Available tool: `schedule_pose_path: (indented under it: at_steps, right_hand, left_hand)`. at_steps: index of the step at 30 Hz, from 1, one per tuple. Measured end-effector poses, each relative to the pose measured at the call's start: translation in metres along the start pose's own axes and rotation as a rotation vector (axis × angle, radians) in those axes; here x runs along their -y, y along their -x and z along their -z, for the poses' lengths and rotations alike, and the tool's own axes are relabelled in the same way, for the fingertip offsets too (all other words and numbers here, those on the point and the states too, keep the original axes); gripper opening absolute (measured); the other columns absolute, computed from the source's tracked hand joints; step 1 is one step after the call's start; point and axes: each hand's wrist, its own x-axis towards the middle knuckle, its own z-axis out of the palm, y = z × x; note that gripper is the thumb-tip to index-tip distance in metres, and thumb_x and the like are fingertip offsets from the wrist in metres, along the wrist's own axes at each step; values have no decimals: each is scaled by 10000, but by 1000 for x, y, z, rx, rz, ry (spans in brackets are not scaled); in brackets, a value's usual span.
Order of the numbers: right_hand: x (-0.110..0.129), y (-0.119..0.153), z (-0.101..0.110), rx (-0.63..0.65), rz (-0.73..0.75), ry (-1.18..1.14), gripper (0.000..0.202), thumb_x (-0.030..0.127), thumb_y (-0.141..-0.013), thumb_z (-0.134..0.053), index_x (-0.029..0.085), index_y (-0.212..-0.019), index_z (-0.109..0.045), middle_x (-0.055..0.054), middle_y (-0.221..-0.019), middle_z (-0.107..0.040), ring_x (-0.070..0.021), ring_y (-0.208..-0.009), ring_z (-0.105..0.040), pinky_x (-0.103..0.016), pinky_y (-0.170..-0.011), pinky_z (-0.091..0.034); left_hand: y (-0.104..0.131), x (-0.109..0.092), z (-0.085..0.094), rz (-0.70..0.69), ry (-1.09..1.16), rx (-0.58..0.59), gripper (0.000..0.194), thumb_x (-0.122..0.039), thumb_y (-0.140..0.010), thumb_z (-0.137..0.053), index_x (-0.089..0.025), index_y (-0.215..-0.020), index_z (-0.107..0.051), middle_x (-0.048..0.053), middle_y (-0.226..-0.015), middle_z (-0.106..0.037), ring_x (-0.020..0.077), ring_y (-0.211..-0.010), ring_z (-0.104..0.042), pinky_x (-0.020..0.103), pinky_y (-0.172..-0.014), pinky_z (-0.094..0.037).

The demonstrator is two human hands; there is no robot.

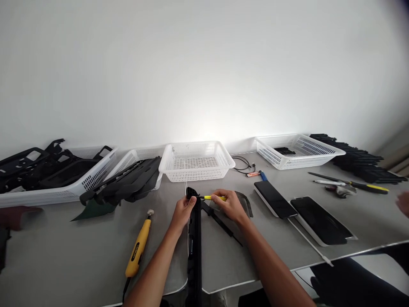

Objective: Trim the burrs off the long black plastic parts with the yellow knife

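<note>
A long black plastic part (194,256) runs from the middle of the grey table toward me and past its front edge. My left hand (183,209) is closed on its far end, fingers on the left side. In my right hand (230,204) is a thin tool with a yellow handle (207,197), pinched between the fingers. The dark tip of the tool points left and meets the far end of the part, close to my left thumb. A thin black piece (222,224) lies slantwise on the table below my right hand.
White baskets (197,175) stand along the wall, some with black parts. A yellow rotary tool (138,249) lies left. Two phones (276,199) on white blocks, a file (367,187) and stacked black parts (358,160) are right. Another person's hand (403,202) shows at the right edge.
</note>
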Motion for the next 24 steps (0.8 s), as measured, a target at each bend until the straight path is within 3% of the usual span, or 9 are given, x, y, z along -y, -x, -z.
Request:
schedule_pose_path:
  at_steps: [4,8,14,19,24]
  right_hand:
    - [0,0,1,-10,-21,-19,366,513,-930,-627,203,-815,-784,-29,-789,-748,-195,-750,-643,-296,-697,-456]
    - [0,-1,0,-65,-14,-10,415,576,-947,-598,211,-892,-785,-47,-866,-772,-216,-814,-655,-319,-766,-476]
    - [-2,-1,-1,-18,-23,-17,386,566,-936,-618,218,-905,-781,-43,-890,-767,-215,-826,-656,-315,-775,-466]
    - [0,0,-3,33,18,20,333,529,-913,-651,225,-958,-779,-44,-910,-748,-226,-883,-646,-326,-821,-464]
    - [1,1,-5,60,21,36,254,456,-912,-668,229,-959,-772,-31,-936,-739,-202,-860,-646,-309,-793,-459]
  left_hand:
    - [2,-3,0,6,23,30,682,-800,-659,-806,-150,-832,-697,18,-722,-682,165,-688,-609,247,-637,-423]
    - [3,-4,0,92,61,108,661,-693,-641,-889,-163,-979,-686,-20,-684,-661,135,-574,-572,237,-556,-407]
    - [1,-3,0,60,105,28,620,-692,-671,-867,-172,-951,-680,-9,-716,-684,138,-610,-606,230,-563,-424]
    - [-1,-5,0,47,106,50,671,-704,-617,-889,-170,-968,-683,25,-786,-731,180,-709,-666,253,-645,-474]
    - [-1,-6,2,5,15,-11,557,-690,-702,-819,-168,-854,-695,2,-722,-688,170,-673,-623,259,-642,-463]
